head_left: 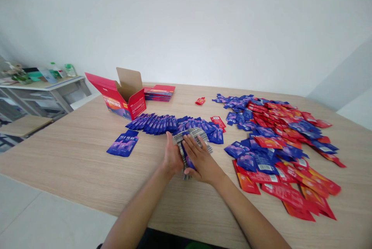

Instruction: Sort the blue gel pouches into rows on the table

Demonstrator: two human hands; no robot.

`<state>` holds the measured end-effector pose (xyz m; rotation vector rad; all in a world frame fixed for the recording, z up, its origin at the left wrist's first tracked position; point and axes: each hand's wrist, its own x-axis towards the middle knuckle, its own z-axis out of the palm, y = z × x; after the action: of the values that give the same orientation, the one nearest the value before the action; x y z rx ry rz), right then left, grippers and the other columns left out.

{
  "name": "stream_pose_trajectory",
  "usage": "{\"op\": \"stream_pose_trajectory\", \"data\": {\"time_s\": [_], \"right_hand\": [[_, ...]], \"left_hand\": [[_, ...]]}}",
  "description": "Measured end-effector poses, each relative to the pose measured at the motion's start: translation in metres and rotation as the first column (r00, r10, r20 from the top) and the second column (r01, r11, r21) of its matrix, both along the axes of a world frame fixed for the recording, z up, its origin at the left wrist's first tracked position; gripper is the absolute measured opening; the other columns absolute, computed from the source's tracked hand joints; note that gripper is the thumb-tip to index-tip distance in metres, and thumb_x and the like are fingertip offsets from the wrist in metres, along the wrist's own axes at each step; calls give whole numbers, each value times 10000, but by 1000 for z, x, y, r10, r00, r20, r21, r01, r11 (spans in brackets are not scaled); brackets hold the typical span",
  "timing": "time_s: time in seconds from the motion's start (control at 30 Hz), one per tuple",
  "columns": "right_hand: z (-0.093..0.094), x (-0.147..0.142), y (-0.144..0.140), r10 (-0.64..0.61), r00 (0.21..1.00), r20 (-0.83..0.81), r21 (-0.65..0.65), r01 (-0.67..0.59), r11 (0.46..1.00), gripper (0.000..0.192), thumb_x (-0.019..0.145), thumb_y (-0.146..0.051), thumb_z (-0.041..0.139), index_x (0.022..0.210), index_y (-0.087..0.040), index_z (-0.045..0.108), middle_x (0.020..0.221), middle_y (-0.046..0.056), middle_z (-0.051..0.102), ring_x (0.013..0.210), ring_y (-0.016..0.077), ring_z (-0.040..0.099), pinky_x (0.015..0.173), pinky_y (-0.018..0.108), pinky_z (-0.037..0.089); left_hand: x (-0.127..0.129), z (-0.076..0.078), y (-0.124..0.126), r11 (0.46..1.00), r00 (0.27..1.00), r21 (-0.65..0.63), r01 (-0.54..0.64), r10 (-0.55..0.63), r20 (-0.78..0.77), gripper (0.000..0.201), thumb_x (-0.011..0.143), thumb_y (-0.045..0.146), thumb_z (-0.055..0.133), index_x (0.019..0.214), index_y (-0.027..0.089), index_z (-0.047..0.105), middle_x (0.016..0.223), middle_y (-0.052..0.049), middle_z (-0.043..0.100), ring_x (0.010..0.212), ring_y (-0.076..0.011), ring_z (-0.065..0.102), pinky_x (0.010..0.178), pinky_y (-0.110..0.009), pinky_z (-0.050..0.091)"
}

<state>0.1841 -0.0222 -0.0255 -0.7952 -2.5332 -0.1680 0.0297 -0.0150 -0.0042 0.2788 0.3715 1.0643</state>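
Note:
My left hand point(172, 157) and my right hand point(200, 160) together clasp a fanned stack of blue sachets point(194, 136) standing on edge near the middle of the wooden table point(72, 160). The stack's striped edges show above my fingers. Just behind it lies a long overlapping row of blue sachets point(162, 123). A single blue sachet point(123, 143) lies flat to the left of my hands.
An open red carton point(123, 100) stands at the back left, with flat red cartons point(159, 92) stacked beside it. A large loose heap of red and blue sachets point(279, 144) covers the right side. One small red sachet point(200, 101) lies apart. A shelf unit point(40, 90) stands far left.

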Motion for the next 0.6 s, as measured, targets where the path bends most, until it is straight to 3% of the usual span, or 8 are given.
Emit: {"op": "stream_pose_trajectory", "data": {"time_s": [0.1,0.27,0.43,0.6], "right_hand": [[0,6,5,-79,997,-26,19,80,997,839,1009,-649,194,1613,-77,85,1645,238,230,1548,352,168,1217,657,133],[1,22,15,-188,979,-74,33,190,981,796,1023,-607,207,1615,-89,84,1650,233,226,1548,351,169,1213,666,141],[-3,24,19,-225,968,-113,61,233,971,897,991,-673,224,1604,-40,60,1647,277,181,1546,383,150,1203,660,196],[-5,15,18,-156,981,-119,95,168,981,1109,895,-792,375,1591,3,39,1609,313,261,1525,400,223,1187,622,300]], "left_hand": [[14,-11,-5,990,991,54,132,-132,-14,841,948,734,204,1473,148,503,1373,-139,647,1343,-304,546,1180,-487,330],[30,-24,-14,960,964,110,258,-248,-91,841,952,713,144,1523,171,438,1361,-140,655,1273,-305,606,1136,-508,390],[29,-26,-14,963,970,113,244,-241,-38,889,918,753,107,1484,192,500,1248,-135,719,1122,-311,690,1042,-535,476],[19,-24,-7,977,978,47,207,-207,7,1005,836,861,137,1440,173,551,1257,-146,714,1148,-341,672,1031,-554,479]]}}
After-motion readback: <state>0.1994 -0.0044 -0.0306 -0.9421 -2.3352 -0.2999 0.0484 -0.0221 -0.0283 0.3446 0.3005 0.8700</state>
